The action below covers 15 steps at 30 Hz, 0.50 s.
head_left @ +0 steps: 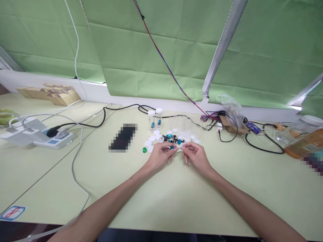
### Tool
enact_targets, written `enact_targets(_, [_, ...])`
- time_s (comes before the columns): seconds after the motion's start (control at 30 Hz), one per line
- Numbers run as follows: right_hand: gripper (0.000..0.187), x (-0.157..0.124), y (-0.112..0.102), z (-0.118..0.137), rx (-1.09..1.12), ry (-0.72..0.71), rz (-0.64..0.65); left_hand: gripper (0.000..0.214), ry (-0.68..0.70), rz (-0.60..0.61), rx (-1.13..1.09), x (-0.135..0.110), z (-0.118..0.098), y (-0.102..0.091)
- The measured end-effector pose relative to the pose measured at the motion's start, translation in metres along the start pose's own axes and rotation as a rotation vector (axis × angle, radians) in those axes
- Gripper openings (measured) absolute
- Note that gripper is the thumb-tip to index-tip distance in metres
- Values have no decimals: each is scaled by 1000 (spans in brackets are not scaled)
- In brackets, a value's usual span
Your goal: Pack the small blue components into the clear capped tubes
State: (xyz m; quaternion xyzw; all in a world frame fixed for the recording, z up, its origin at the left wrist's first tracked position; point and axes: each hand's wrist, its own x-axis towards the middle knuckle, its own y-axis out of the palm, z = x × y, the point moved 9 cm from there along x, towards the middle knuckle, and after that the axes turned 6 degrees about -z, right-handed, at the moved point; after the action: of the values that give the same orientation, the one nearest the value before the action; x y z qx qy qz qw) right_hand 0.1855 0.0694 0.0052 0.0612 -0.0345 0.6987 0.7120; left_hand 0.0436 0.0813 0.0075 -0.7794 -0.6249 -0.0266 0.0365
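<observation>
My left hand [160, 155] and my right hand [198, 155] meet closely over the table, fingertips pinched. Both pinch at a small whitish piece too small to name; a thin line runs beneath it between the fingers. Just beyond the hands lies a pile of small black and blue parts [174, 138]. White round caps [148, 144] are scattered left of the pile, with a green faceted piece [144, 150] beside them. Two clear tubes with white lids stand behind, the nearer tube [151, 121] and its neighbour [158, 119], each holding a blue part. More clear tubes [185, 123] stand lidless to the right.
A dark blurred rectangle [123, 137] lies left of the caps. Far left is a power strip [54, 141] with plugs and white cables. At the right are a cardboard box [233, 125], black cables, a clear jar [287, 135] and an orange bottle [306, 144].
</observation>
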Motion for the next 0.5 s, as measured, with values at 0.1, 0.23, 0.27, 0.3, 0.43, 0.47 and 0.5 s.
enact_targets(0.1, [29, -1, -8, 6, -80, -105, -79, 30, -42, -1, -34, 1, 4, -1])
enact_targets(0.23, [20, -6, -10, 21, -281, -318, -98, 34, -71, 20, -82, 2, 8, 0])
enact_targets(0.27, [17, -8, -9, 25, -341, -385, -96, 34, -77, 26, -91, 2, 8, 1])
enact_targets(0.3, [15, -10, -9, 29, -397, -451, -96, 34, -84, 29, -99, 2, 9, 1])
enact_targets(0.43, [13, -15, -5, 36, -539, -646, -76, 34, -120, 36, -105, 1, 9, 2])
enact_targets(0.47, [14, -16, -5, 37, -555, -674, -68, 33, -127, 39, -107, 1, 8, 3])
enact_targets(0.5, [14, -16, -4, 36, -570, -695, -60, 33, -134, 42, -109, 0, 7, 3])
